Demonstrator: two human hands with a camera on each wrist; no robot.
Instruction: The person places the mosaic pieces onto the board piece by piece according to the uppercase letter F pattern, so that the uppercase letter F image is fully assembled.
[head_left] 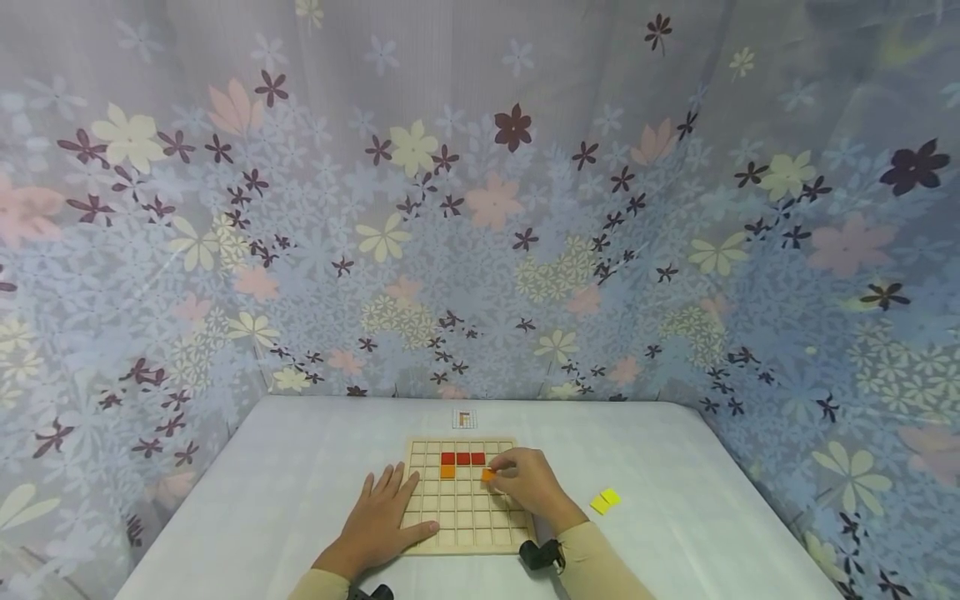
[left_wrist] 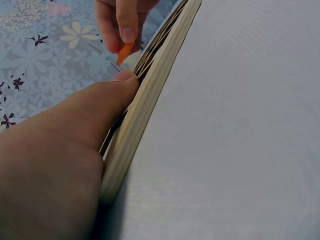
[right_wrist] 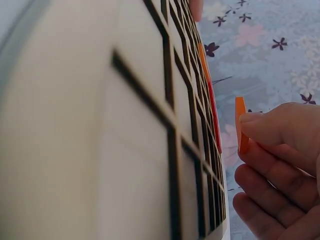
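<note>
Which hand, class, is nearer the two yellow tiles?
Right. The right hand is over the right side of the board, left of the yellow tiles; the left hand rests on the board's left edge, farther off.

"What do we have on our white table [head_left: 300,475]?"
"A square pale wooden grid board [head_left: 480,523], with a small white paper card [head_left: 464,419] behind it."
"And on the board?"
"Three square red tiles [head_left: 463,458] in a row, a square orange tile [head_left: 447,472] before the leftmost."
"To our right?"
"Two square yellow tiles [head_left: 601,504], apart from the board."

A floral-patterned curtain [head_left: 480,208] surrounds the far sides of a white-covered table [head_left: 300,450].
</note>
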